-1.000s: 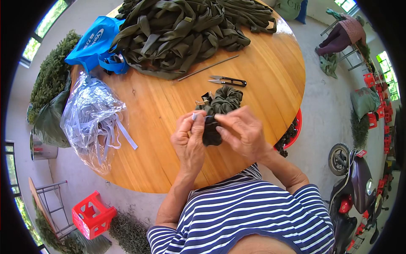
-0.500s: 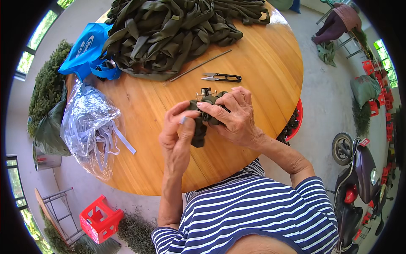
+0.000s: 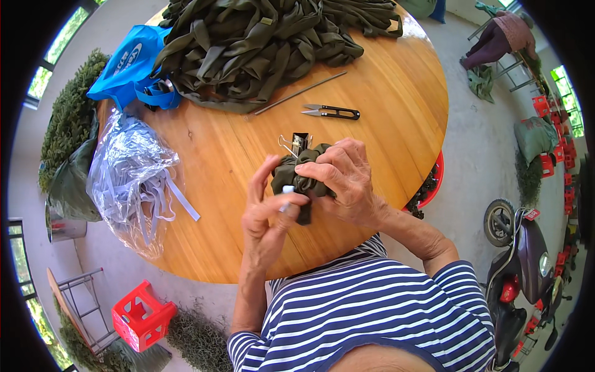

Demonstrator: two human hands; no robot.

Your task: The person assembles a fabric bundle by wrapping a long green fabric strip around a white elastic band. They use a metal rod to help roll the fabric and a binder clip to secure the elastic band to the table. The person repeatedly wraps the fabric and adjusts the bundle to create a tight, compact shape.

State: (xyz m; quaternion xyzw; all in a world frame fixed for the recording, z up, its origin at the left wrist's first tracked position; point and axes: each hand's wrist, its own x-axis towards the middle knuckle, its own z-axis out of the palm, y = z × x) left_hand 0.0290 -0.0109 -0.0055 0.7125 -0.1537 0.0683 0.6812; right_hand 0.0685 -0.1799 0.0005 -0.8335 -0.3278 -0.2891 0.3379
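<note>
A gathered tube of dark green fabric (image 3: 317, 156), bunched up like a scrunchie, is held just above the table's near part. My right hand (image 3: 347, 180) is closed on its right side, with thumb and index finger pressed on the folds. At the far side of the bunch, a black binder clip (image 3: 300, 144) with wire handles is attached or rests against it; which one I cannot tell. My left hand (image 3: 265, 214) pinches a short pale elastic band (image 3: 287, 190) between thumb and index finger at the fabric's left side. Most of the band is hidden.
Thread snips (image 3: 331, 111) and a thin rod (image 3: 300, 93) lie on the round wooden table (image 3: 396, 111). Beyond are a heap of dark green fabric tubes (image 3: 235, 56) and a blue bag (image 3: 127, 65). A clear bag of pale elastic strips (image 3: 139, 180) sits left; a red tub (image 3: 437, 180) stands right.
The fabric bunch has turned in my right hand, and the binder clip now stands more upright. My left hand has come in closer and lower, its thumb and index finger moving to the right.
</note>
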